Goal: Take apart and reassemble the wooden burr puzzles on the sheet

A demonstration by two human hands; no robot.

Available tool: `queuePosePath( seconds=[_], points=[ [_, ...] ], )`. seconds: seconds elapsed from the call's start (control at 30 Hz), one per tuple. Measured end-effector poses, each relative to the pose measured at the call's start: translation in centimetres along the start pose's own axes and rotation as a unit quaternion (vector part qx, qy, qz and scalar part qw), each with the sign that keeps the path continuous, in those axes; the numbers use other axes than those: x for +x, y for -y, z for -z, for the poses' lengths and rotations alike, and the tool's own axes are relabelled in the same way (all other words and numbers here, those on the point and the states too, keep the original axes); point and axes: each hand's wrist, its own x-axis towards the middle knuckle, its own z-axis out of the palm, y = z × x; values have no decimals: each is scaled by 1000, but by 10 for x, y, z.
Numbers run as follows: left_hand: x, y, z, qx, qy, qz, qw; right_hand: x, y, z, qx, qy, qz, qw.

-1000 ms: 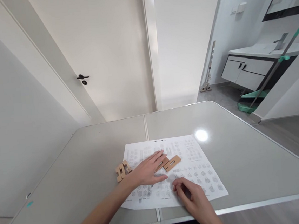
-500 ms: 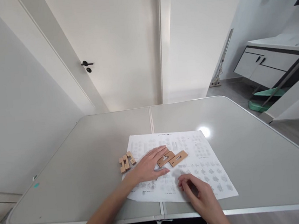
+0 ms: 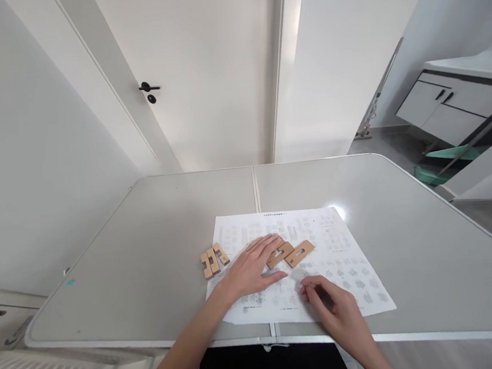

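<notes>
**Wooden pieces: five in view, two groups on the printed sheet and at its left edge**

White door behind, cabinet with black handles off to the far right, green dustpan on the floor near it.

Table: light gray top, metal rim, seam running front to back through the middle.

Sheet: flat across the seam, toward the near edge. Rows of small diagrams, too faint to read.

Hands: left hand palm down over the sheet, fingers extended, thumb out, not gripping anything. Its fingers cover the left end of the inner plate in this view; can't tell if they touch it. Right hand near the sheet's lower right, fingers curled in toward the thumb. Can't tell if anything's pinched there.

Plates: inner plate and outer plate, both slotted, lying flat and slanted, right of the left hand. Outer one reads 2.

Blocks: three, notched, side by side left of that hand, partly over the sheet's edge.
</notes>
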Motion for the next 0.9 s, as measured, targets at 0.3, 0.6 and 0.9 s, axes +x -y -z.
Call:
queuePosePath(
  seconds=[0.3,0.6,0.9],
  points=[
    [2,-1,1,-8,10,15,1000,0,1,1,-4,-5,2,1000],
    [1,0,0,7,-17,4,1000,1,1,1,-11,3,8,1000],
    [2,-2,0,38,-62,-2,997,7,-6,0,-82,-66,27,994]
  ],
)
